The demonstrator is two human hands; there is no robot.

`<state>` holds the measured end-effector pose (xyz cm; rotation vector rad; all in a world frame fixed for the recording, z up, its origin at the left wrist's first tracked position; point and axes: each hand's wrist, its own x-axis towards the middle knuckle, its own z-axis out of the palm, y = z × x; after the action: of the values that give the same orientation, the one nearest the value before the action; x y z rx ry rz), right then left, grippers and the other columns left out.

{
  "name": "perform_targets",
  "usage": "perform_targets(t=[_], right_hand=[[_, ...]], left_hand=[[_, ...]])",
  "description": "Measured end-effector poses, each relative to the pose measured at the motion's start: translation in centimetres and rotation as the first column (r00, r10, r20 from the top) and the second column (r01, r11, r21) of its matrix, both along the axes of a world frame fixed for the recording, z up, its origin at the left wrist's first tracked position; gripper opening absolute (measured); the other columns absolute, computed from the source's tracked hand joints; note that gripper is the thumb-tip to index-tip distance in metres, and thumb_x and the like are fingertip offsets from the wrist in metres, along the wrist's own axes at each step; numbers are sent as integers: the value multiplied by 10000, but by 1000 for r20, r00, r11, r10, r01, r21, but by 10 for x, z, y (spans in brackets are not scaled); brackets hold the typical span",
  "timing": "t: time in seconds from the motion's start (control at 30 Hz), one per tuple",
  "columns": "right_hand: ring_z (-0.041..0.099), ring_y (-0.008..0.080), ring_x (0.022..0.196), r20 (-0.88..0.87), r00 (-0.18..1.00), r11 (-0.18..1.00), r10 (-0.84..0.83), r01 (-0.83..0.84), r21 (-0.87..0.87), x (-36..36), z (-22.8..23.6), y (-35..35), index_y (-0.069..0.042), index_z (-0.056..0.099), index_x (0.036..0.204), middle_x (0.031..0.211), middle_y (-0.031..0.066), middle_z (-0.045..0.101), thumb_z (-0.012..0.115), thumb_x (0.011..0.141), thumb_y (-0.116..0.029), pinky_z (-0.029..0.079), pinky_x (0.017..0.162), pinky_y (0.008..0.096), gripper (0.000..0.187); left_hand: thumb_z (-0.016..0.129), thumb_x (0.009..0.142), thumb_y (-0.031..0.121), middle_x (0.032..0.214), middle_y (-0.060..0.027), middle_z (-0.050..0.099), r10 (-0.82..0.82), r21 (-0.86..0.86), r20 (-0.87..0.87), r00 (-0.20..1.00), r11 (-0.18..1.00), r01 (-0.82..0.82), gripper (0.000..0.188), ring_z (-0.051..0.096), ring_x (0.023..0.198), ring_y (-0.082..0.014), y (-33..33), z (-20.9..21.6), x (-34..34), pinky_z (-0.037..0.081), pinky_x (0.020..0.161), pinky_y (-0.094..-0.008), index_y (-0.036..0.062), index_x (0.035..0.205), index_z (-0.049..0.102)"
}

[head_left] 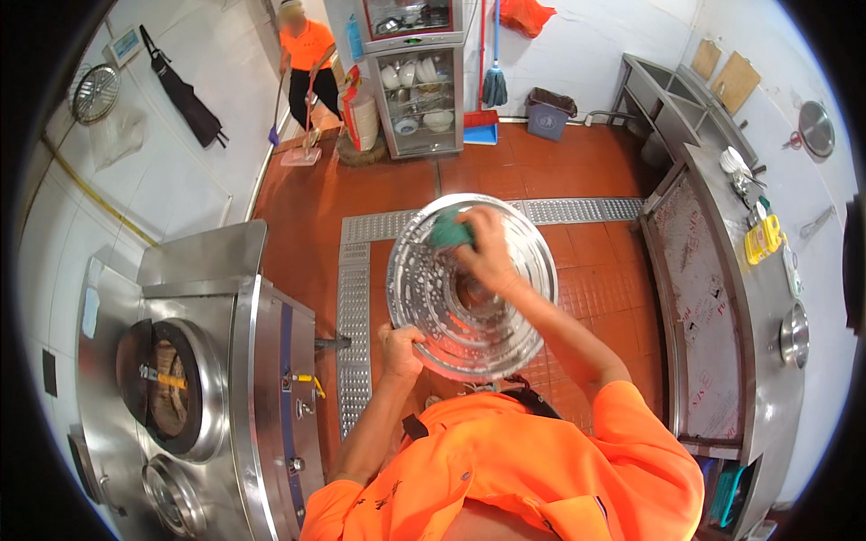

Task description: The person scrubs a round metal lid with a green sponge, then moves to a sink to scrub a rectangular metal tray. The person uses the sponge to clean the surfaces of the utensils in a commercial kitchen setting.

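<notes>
A large round metal lid point(532, 261), ridged in rings and spotted with white suds, is held up in front of my body. My left hand point(400, 350) is closed on its lower left rim. A green scouring pad point(451, 231) is in my right hand point(489, 248), pressed against the upper part of the lid. The right fingers are slightly blurred and partly cover the pad. My right forearm crosses over the lid's right side.
A steel wok stove point(203, 361) stands to my left, a steel counter point(767, 379) with bowls and a yellow container point(763, 239) to my right. Ahead are a dish cabinet point(418, 99), a grey bin point(548, 114) and another person point(308, 54) with a mop. A grated drain point(354, 307) crosses the red tiles.
</notes>
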<state>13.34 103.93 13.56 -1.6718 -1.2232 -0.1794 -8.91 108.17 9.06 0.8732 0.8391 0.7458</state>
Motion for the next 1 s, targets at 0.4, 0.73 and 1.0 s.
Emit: perform_targets(t=[0.4,0.73,1.0], right_hand=[[495,362,998,47,989,990,-139,137,34,49,-7,-24,-62,511,1060,1066,170,496,657,665,-57,431,840,415,421],[423,368,1142,414,884,971,217,-151,-186,-26,90,-8,-85,488,1241,1182,163,476,730,604,-57,372,942,451,683],[590,342,1020,-98,995,982,10,-29,-186,27,58,-62,-54,495,1238,1112,173,604,698,742,-150,465,912,368,544]], left_hand=[[533,553,-72,675,-36,526,124,-81,75,989,990,-118,294,518,591,-167,9,6,-16,448,588,-280,27,821,463],[543,561,-89,617,-17,496,-142,309,-37,989,940,147,193,483,545,-145,28,7,-30,398,521,-265,48,593,411],[490,550,-106,617,50,509,-133,193,204,970,977,93,186,436,535,-72,38,49,-58,324,524,-242,77,584,498]])
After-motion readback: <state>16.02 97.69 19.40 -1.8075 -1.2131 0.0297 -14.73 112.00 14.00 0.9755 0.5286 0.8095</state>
